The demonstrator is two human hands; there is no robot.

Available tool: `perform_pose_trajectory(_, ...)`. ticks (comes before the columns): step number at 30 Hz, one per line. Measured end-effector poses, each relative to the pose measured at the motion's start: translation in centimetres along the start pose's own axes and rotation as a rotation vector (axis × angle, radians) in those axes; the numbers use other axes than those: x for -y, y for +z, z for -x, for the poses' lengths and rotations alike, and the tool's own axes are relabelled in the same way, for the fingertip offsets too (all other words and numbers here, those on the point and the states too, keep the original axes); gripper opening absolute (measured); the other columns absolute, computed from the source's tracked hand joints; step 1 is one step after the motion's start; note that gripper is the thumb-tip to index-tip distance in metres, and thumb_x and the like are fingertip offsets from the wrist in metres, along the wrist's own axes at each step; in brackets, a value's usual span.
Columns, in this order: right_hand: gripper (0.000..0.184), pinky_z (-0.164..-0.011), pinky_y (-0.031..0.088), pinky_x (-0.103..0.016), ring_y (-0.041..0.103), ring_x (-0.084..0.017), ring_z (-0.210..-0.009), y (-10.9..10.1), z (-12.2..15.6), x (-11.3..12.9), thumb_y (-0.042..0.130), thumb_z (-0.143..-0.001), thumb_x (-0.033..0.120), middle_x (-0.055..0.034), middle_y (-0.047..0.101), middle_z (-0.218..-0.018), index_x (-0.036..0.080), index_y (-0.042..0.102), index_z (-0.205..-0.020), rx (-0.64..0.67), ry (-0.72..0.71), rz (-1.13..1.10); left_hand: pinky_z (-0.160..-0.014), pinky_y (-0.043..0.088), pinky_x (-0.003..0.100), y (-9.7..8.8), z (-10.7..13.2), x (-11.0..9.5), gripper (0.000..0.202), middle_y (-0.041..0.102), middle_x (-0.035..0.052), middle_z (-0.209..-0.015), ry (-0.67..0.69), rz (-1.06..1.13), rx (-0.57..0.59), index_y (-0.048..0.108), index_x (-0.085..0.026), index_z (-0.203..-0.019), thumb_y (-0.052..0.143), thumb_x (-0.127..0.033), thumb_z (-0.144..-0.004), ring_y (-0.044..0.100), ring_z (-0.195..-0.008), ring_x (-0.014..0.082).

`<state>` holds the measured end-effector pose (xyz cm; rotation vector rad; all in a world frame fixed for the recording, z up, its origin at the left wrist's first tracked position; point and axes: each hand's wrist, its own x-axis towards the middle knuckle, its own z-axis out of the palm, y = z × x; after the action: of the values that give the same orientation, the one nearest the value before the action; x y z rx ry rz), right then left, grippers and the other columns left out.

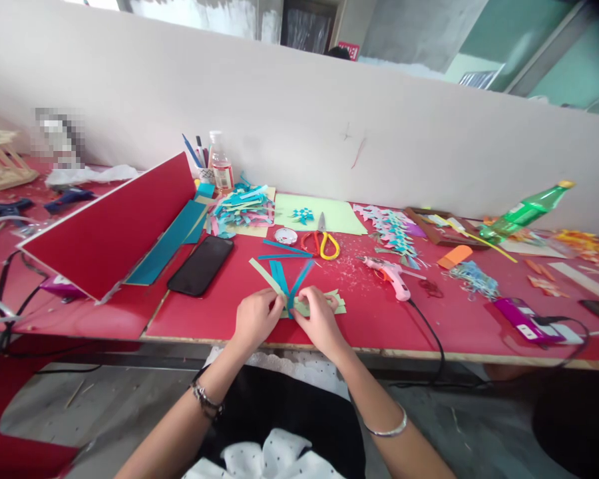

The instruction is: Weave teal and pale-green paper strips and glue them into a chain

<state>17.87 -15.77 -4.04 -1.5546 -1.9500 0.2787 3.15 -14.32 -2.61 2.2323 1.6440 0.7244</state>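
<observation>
Near the table's front edge, my left hand (pixel 258 315) and my right hand (pixel 319 318) pinch a small weave of paper strips between them. Blue paper strips (pixel 278 273) stick up from it, and a pale green strip (pixel 263 274) slants out to the left. More pale green strips (pixel 340 306) show beyond my right fingers. The fingers cover the crossing of the strips. Just behind lie two loose blue strips (pixel 284 255), scissors (pixel 324 241) with red and yellow handles, and a small white dish (pixel 285 235).
A black phone (pixel 201 266) and an upright red divider (pixel 114 229) stand to the left. On the right are a pink glue gun (pixel 390 278) with its cord, a purple power strip (pixel 526 320) and a tilted green bottle (pixel 529 211). Cut paper strips (pixel 242 207) are heaped behind.
</observation>
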Motion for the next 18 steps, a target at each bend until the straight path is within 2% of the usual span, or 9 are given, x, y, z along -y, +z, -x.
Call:
perform_pose_trajectory(5, 0.015, -0.084, 0.026, -0.036, 0.049, -0.017, -0.097, -1.3, -0.1, 0.0, 0.047, -0.075, 0.017, -0.0028, 0.052, -0.101, 0.024, 0.051, -0.088, 0.15, -0.143, 0.017, -0.053, 0.032, 0.02, -0.1, 0.1, -0.1, 0.032, 0.061, 0.0019, -0.069, 0.0, 0.034, 0.007, 0.058, -0.017, -0.065, 0.033, -0.026, -0.083, 0.054, -0.062, 0.0117)
perform_pose_trajectory(9, 0.022, -0.091, 0.022, -0.041, 0.044, -0.02, -0.107, -2.3, -0.1, -0.5, 0.05, -0.075, 0.026, -0.0046, 0.048, -0.116, 0.026, 0.051, -0.097, 0.233, -0.201, 0.035, -0.062, 0.039, 0.021, 0.0, 0.1, 0.3, 0.02, 0.061, 0.0018, -0.084, 0.023, 0.121, -0.002, 0.058, -0.02, -0.085, 0.039, -0.024, -0.08, 0.057, -0.073, 0.0133)
perform_pose_trajectory(13, 0.022, -0.097, 0.014, -0.047, 0.044, -0.019, -0.109, -2.7, -0.3, -1.0, 0.051, -0.076, 0.031, -0.0032, 0.048, -0.118, 0.027, 0.052, -0.097, 0.284, -0.22, 0.057, -0.073, 0.043, 0.024, 0.1, 0.1, 1.4, 0.023, 0.053, 0.0059, -0.102, 0.185, 0.195, 0.023, 0.054, -0.019, -0.097, 0.046, -0.02, -0.075, 0.053, -0.089, 0.0154)
perform_pose_trajectory(15, 0.024, -0.098, 0.012, -0.049, 0.045, -0.019, -0.108, -2.8, -0.5, -1.1, 0.05, -0.077, 0.031, -0.0026, 0.051, -0.116, 0.028, 0.051, -0.101, 0.313, -0.227, 0.043, -0.077, 0.042, 0.027, 0.2, 0.2, 1.8, 0.025, 0.05, 0.0081, -0.103, 0.26, 0.175, 0.018, 0.053, -0.018, -0.099, 0.048, -0.021, -0.075, 0.05, -0.094, 0.0174)
perform_pose_trajectory(18, 0.026, -0.098, 0.01, -0.05, 0.046, -0.018, -0.107, -2.9, -0.9, -1.2, 0.05, -0.077, 0.031, -0.0029, 0.054, -0.114, 0.028, 0.051, -0.103, 0.331, -0.235, 0.018, -0.078, 0.042, 0.032, 0.4, 0.1, 2.3, 0.023, 0.052, 0.0076, -0.096, 0.285, 0.12, 0.021, 0.054, -0.018, -0.097, 0.05, -0.022, -0.074, 0.05, -0.091, 0.0192)
